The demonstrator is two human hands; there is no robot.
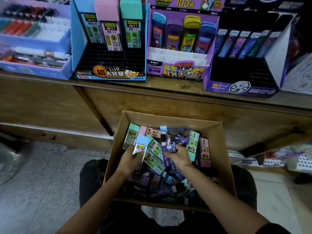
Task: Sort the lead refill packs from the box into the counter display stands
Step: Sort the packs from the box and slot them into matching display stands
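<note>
A cardboard box (217, 149) rests on my lap, filled with several mixed lead refill packs. My left hand (130, 160) is inside it, shut on a blue-capped pack (141, 144). My right hand (179, 157) grips a small bunch of dark purple packs (168, 144). On the counter above stand three displays: a blue stand (108, 73) with blue, pink and green-capped packs at its back, a purple Ultraman stand (175, 71) with one row of packs, and a dark purple stand (239, 88) with a row of dark packs.
A lilac tiered pen display (33, 68) stands at the counter's left. The wooden counter front (168, 105) rises just beyond the box. Tiled floor (42, 183) lies at the left, with loose stationery on a low shelf (287, 159) at the right.
</note>
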